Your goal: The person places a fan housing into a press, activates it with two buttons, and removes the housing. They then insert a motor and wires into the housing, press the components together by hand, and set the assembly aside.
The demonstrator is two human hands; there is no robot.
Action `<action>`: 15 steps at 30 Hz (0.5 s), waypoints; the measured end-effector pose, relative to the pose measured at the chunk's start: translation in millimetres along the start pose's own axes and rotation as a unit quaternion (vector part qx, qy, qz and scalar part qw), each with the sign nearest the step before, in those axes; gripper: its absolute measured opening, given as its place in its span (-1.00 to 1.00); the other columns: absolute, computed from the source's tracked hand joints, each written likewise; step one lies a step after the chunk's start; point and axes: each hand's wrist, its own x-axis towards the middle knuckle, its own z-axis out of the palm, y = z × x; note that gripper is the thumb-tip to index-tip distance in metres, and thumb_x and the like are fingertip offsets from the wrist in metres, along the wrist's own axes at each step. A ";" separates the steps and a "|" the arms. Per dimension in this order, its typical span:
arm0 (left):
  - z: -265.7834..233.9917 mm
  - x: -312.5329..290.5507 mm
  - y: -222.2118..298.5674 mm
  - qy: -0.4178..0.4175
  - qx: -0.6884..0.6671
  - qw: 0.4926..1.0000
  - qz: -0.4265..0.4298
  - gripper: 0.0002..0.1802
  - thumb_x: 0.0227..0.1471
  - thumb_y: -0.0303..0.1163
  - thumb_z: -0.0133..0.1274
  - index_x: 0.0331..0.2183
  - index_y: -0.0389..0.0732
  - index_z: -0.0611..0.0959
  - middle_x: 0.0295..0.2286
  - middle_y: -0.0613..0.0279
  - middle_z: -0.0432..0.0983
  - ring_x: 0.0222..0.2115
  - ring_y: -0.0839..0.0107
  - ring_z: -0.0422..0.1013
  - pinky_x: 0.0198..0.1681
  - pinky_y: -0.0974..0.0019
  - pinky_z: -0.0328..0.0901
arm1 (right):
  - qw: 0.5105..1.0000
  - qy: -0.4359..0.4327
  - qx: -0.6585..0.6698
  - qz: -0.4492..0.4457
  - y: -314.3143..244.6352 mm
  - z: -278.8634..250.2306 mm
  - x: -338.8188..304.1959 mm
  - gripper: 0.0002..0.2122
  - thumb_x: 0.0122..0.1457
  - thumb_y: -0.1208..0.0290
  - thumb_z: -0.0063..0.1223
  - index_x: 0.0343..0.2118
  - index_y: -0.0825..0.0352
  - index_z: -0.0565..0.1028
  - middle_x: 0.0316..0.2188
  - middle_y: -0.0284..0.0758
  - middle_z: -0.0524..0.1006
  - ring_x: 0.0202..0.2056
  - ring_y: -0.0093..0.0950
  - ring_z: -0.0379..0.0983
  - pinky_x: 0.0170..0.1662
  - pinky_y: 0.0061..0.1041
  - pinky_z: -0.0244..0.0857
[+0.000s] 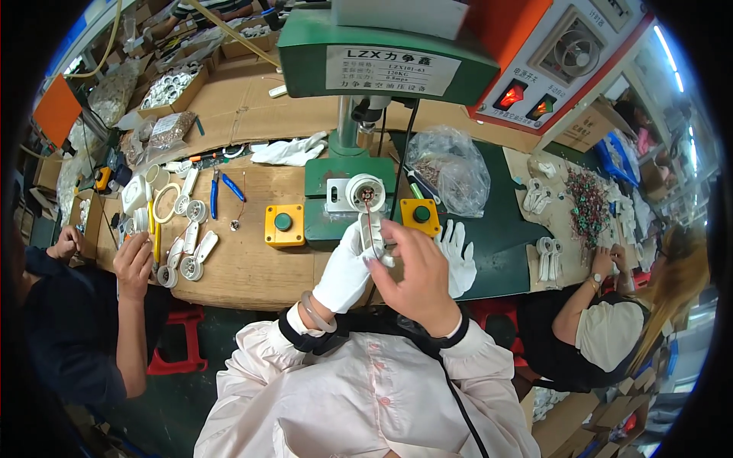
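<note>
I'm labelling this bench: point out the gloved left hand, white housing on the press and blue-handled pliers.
Gloved left hand [345, 266]: head view, back of glove.
White housing [350, 191]: head view, its rim.
Blue-handled pliers [214, 196]: head view, left handle.

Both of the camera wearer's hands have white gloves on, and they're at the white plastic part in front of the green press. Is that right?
Not quite: the head view shows the right hand bare. Only the left hand is gloved; both are at the white plastic part in front of the green press.

Red stools [184, 317], dark green floor [191, 406]
</note>
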 end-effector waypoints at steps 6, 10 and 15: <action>2.8 -4.0 -8.5 0.018 0.056 0.997 0.047 -0.66 0.21 -0.50 -0.07 0.02 -0.22 0.35 -0.20 0.29 0.42 -0.22 0.52 0.35 -0.17 0.40 0.33 | 0.994 0.021 -0.102 -0.033 3.8 15.9 -4.6 -0.71 -0.03 0.59 0.18 -0.17 0.38 0.51 -0.39 -0.27 0.53 -0.46 -0.34 0.43 -0.37 -0.41 0.34; 0.4 -5.7 -10.1 0.023 0.080 0.995 0.060 -0.68 0.20 -0.52 -0.06 -0.01 -0.23 0.36 -0.25 0.31 0.40 -0.26 0.51 0.33 -0.19 0.38 0.32 | 0.987 0.025 -0.142 -0.072 -1.0 16.1 -2.3 -0.73 -0.01 0.59 0.18 -0.18 0.37 0.51 -0.46 -0.28 0.48 -0.48 -0.33 0.41 -0.40 -0.39 0.32; -0.9 -7.4 -10.3 0.028 0.185 0.976 0.113 -0.71 0.19 -0.53 -0.06 -0.03 -0.22 0.36 -0.29 0.29 0.39 -0.30 0.48 0.31 -0.22 0.36 0.30 | 0.985 -0.002 -0.151 -0.083 -2.7 13.6 1.1 -0.76 -0.03 0.56 0.22 -0.25 0.33 0.53 -0.52 -0.32 0.44 -0.49 -0.35 0.40 -0.44 -0.40 0.29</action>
